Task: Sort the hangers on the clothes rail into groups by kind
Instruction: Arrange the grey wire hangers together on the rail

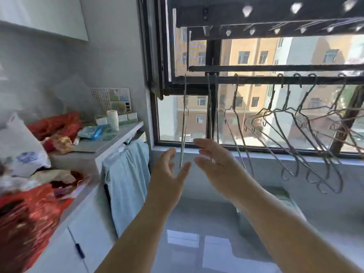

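Ahead, wire hangers (295, 134) on rail (256, 80); left hand (169, 172), right hand (214, 162) (both spread-fingered, empty) beside leftmost hanger (184, 119).

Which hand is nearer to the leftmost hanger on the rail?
Left. The left hand is at the lower end of the leftmost hanger; the right hand is apart, to its right.

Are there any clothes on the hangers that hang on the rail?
No, all the hangers on the rail are bare metal wire, with no garment on any of them.
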